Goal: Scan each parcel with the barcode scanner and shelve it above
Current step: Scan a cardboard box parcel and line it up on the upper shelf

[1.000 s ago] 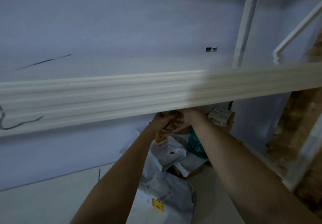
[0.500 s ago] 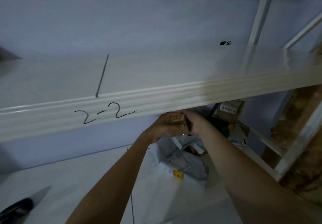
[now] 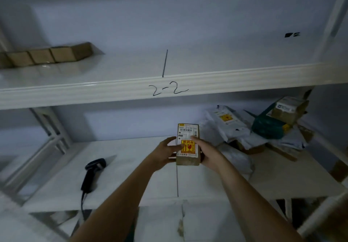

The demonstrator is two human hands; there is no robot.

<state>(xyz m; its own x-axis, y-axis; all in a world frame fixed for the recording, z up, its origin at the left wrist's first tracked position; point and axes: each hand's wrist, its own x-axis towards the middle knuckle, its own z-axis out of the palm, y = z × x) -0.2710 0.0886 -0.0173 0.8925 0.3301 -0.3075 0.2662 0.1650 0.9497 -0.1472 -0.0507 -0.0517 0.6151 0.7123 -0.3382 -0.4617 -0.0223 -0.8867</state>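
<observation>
A small brown cardboard parcel point(image 3: 188, 134) with a white shipping label and a yellow-and-red fragile sticker is held up over the lower shelf. My left hand point(image 3: 165, 152) grips its left side and my right hand point(image 3: 206, 152) grips its right side. The black barcode scanner point(image 3: 92, 174) lies on the lower shelf point(image 3: 131, 175) to the left, its cable hanging over the front edge. Above runs the upper shelf point(image 3: 216, 59), marked "2-2" on its front rail.
A pile of parcels point(image 3: 235, 128) fills the right of the lower shelf: grey mailer bags, a teal package point(image 3: 267, 126) and a brown box point(image 3: 288, 110). Several brown boxes point(image 3: 47, 55) stand in a row at the upper shelf's left. White uprights frame both sides.
Both hands have drawn the small parcel out of the pile towards me and turned its label up. The view has tilted down, bringing the scanner and the upper shelf's boxes into sight.
</observation>
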